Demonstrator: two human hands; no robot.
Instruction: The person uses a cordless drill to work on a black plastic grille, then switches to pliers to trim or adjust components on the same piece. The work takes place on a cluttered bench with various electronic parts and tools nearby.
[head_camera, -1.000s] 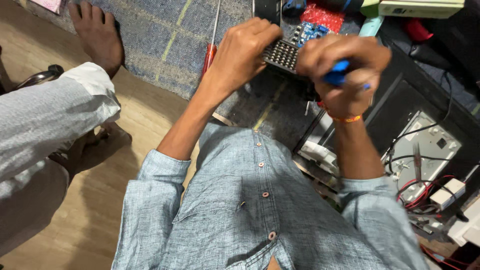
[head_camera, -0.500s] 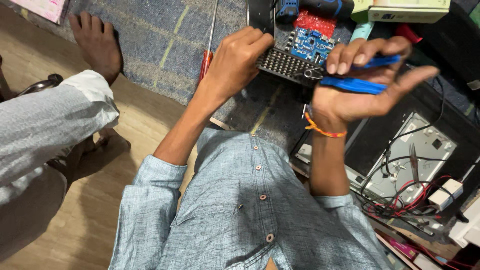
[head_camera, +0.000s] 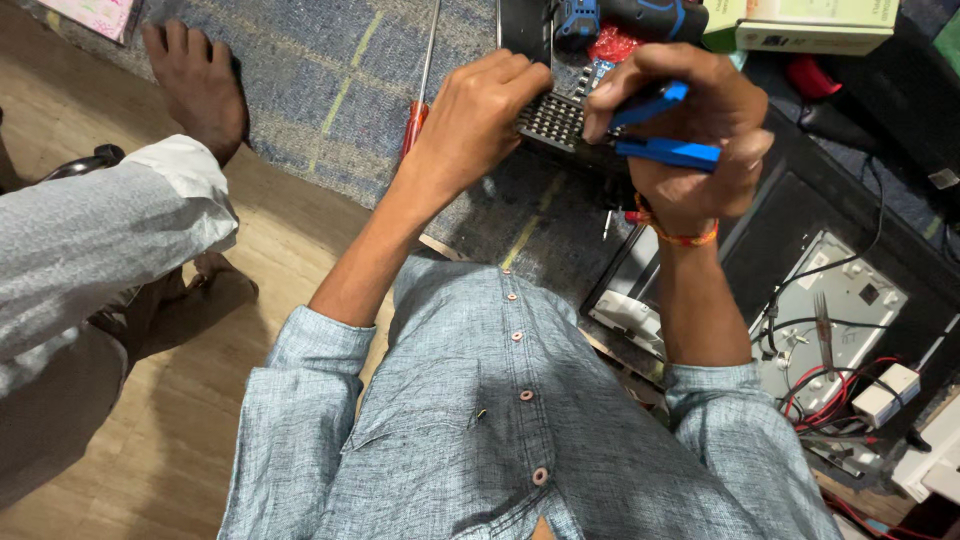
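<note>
The right hand (head_camera: 690, 130) is gripping a blue-handled tool (head_camera: 665, 125) — two bright blue plastic handles, long axis running roughly left-right, working end pointing toward the perforated dark board (head_camera: 555, 120) and hidden behind the fingers. The left hand (head_camera: 478, 118) is curling closed on that board's left edge, fingertips pressing its top. Left of the board a red-handled screwdriver (head_camera: 418, 105) is lying on blue-grey carpet (head_camera: 320, 90) — wood floor (head_camera: 130, 440) nearer, opened electronics with wires (head_camera: 840, 330) to the board's lower right.

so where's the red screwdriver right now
In the head view the red screwdriver lies on the blue rug, just left of the left hand, shaft pointing to the top edge.
</note>
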